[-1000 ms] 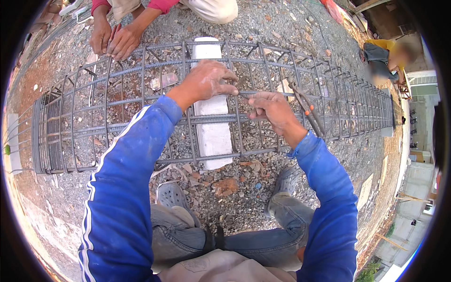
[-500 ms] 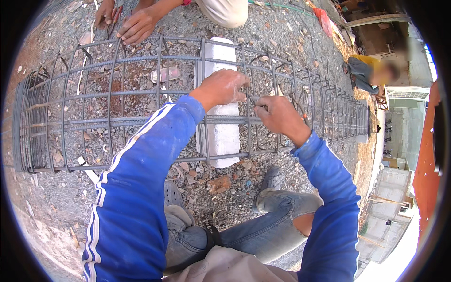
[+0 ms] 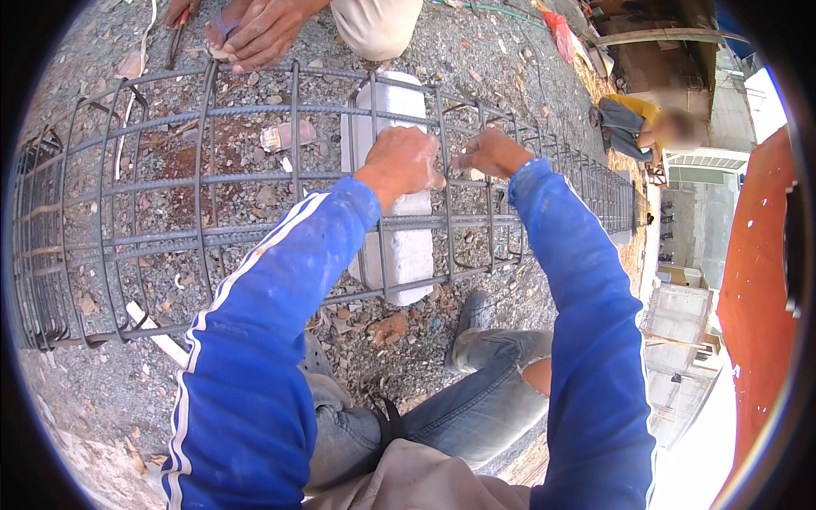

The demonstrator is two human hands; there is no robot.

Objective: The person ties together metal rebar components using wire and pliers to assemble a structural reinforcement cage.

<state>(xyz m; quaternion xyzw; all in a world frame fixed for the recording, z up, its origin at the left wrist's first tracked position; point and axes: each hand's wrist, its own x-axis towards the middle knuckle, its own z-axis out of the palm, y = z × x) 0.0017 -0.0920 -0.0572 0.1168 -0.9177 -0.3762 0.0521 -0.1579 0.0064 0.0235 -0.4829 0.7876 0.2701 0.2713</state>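
A long steel rebar cage (image 3: pixel 249 179) lies sideways in front of me, made of ribbed bars with square stirrups tied around them. My left hand (image 3: pixel 406 163) is closed at the cage's middle, over a long bar above the white block. Whatever its fingers hold is hidden behind them. Just to its right, my right hand (image 3: pixel 490 155) is closed in a pinch beside a stirrup (image 3: pixel 444 170). I cannot make out what sits between those fingertips. Beneath the cage is a long white block (image 3: pixel 410 255), resting on the gravel.
Across the cage, a co-worker's hands (image 3: pixel 265 32) are at the far bars, with red-handled pliers (image 3: pixel 178 38) beside them. Another person (image 3: pixel 633 127) crouches at the far right. A white strip (image 3: pixel 158 335) lies under the cage's near left. Gravel and rubble (image 3: pixel 389 330) cover the ground.
My right hand has moved away from me, toward the cage's far side. My left hand stays near the same bar. The co-worker's hands have shifted along the far bars, and the view has moved slightly.
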